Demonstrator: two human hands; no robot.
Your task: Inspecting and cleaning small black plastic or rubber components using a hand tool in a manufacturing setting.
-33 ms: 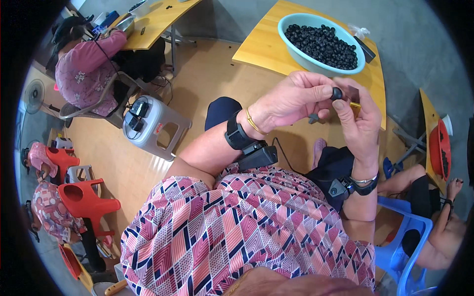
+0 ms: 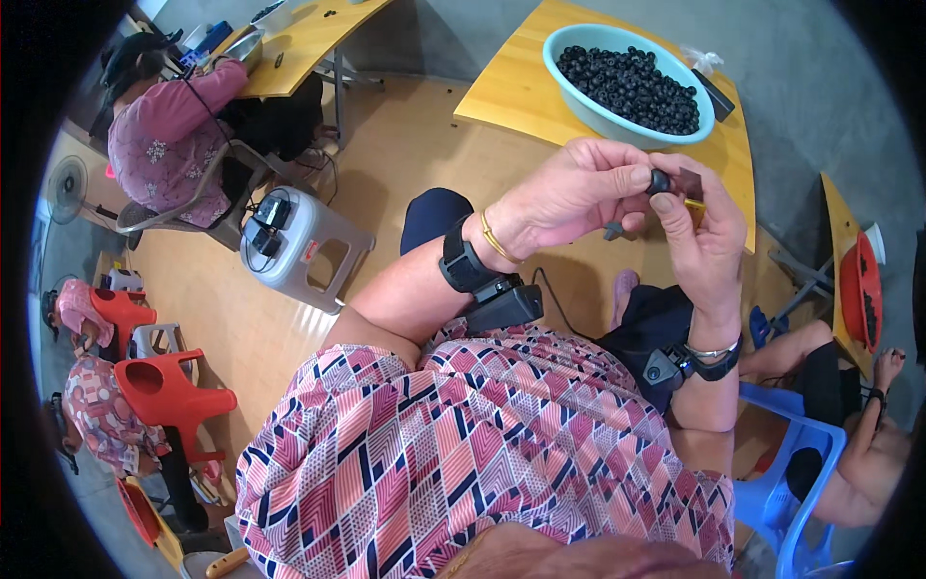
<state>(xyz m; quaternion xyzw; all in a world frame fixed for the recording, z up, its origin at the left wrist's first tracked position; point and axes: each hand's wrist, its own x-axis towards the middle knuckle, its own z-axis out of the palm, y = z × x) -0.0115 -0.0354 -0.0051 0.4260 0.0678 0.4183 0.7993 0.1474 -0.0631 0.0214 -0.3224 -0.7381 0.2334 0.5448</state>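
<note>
My left hand (image 2: pixel 588 188) pinches a small round black piece (image 2: pixel 659 181) between thumb and fingertips. Against it, from the right, comes my right hand (image 2: pixel 699 227), its thumb close under the piece. The right fingers are closed on a small tool with a yellow part (image 2: pixel 695 206) and a flat dark plate like a blade; the fingers hide most of it. A small grey object (image 2: pixel 613 231) shows below my left fingers; I cannot tell its kind. Just beyond both hands, a light-blue basin (image 2: pixel 617 124) full of similar round black pieces stands on the wooden table.
A black object (image 2: pixel 714 95) and a clear plastic bag (image 2: pixel 702 62) lie right of the basin on the table (image 2: pixel 502 92). A grey stool (image 2: pixel 304 246) carries black devices with cables. People sit at other tables left and right. A blue chair (image 2: pixel 796 454) stands close on my right.
</note>
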